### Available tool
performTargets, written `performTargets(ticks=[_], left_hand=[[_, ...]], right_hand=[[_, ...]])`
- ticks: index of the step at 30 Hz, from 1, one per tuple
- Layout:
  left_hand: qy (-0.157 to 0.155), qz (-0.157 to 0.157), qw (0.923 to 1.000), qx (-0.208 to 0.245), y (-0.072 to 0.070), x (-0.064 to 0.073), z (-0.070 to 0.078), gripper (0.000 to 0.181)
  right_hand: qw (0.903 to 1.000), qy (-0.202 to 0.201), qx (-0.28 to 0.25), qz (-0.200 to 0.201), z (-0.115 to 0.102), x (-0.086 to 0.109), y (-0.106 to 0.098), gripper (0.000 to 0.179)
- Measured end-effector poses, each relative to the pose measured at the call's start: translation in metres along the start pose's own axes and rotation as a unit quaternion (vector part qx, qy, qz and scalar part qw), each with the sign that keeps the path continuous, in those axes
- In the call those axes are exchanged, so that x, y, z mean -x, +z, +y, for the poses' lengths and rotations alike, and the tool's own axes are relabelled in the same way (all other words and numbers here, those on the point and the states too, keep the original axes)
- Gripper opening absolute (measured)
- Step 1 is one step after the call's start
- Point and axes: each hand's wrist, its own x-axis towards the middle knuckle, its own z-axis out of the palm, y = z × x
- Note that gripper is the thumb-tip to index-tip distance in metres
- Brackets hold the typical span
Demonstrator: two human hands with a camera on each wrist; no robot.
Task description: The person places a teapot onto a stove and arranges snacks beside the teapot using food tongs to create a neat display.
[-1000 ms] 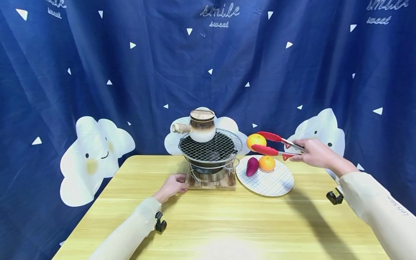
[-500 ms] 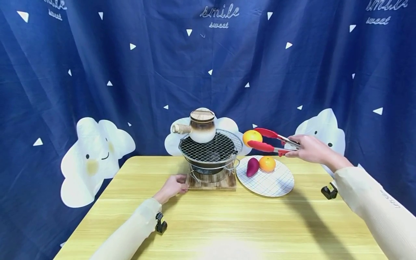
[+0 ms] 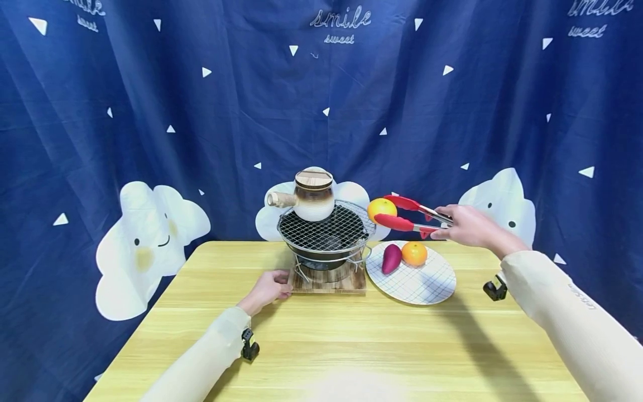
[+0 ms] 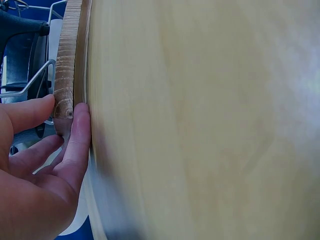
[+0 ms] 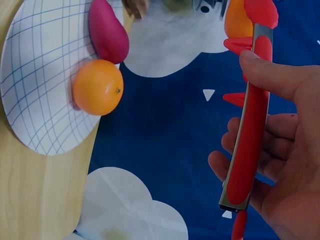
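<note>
Two hands at work on my feed. The right hand (image 3: 471, 224) grips red-ended tongs (image 3: 402, 224), thumb pressed on the handle, fingers curled round the other side. From the head view I read the tongs' long axis as running nearly crosswise: tips to the left, rising slightly, handle end to the right. A gripped orange (image 3: 380, 209) sits between the tips, clear of the tabletop (image 3: 301, 340), just right of the grill net (image 3: 321, 231); I cannot tell whether it touches the rim.

The left hand (image 3: 266, 288) pinches the near left corner of the wooden base (image 3: 329, 287) between thumb and fingers, the grill standing on it. On the net an upright lidded pot (image 3: 314, 206) points its handle (image 3: 281, 199) left.

Right of the grill, a checked plate (image 3: 422, 287) bears a second orange (image 3: 414, 254) and a purple oblong piece (image 3: 392, 259) close beside it, long axis slanting from upper right to lower left in the head view.
</note>
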Motion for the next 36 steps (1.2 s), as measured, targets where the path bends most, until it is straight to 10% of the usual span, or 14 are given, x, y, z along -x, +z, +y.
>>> performTargets(ticks=[36], left_hand=[[0.005,-0.007,1.0,-0.001,-0.001,0.0,-0.001,0.053]], right_hand=[[0.9993,0.024,-0.011,-0.025,-0.033,-0.05,0.02,0.076]])
